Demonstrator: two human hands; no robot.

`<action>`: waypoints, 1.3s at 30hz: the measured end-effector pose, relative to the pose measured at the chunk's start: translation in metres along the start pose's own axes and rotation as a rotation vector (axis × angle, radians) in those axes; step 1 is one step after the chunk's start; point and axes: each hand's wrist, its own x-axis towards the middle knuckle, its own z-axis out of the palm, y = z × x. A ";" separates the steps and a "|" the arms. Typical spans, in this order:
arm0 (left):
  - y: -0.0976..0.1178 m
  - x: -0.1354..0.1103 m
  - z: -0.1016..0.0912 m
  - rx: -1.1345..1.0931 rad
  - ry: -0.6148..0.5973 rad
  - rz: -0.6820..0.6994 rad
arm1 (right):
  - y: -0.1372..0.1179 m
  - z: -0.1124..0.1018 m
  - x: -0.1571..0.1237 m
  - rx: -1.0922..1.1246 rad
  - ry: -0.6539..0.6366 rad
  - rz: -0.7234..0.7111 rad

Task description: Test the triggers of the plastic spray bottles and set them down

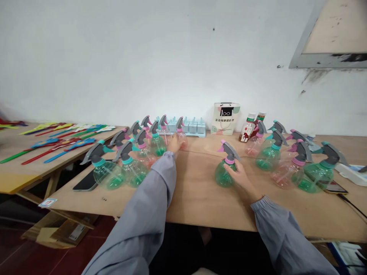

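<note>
My right hand is closed round the side of a green spray bottle, which has a grey head and a pink collar and stands upright on the table. Farther back, my left hand reaches to a pink spray bottle with fingers against its body; part of the grip is hidden. To the left of that hand stand several green and pink spray bottles, among them a green one close by. Another group is on the right, with a green bottle and a pink one.
A pale blue rack, a paper bag and labelled bottles stand along the wall. Phones lie at the left and right. Colourful flat strips cover a side table. Wooden table has its edge near me.
</note>
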 end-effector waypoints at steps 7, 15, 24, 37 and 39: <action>0.009 0.024 0.007 -0.006 0.012 -0.064 | -0.001 0.001 -0.001 0.004 -0.009 0.006; 0.020 -0.020 0.005 -0.224 0.156 0.095 | 0.000 0.005 -0.003 0.007 -0.007 0.027; 0.089 -0.148 -0.013 -0.574 -0.337 0.552 | -0.013 0.025 -0.013 -0.150 -0.155 -0.152; 0.095 -0.151 -0.015 -0.877 -0.186 0.266 | -0.037 -0.054 -0.007 -0.399 0.266 -0.460; 0.090 -0.149 -0.026 -0.911 -0.238 0.238 | -0.034 -0.093 -0.012 -0.475 0.767 -0.462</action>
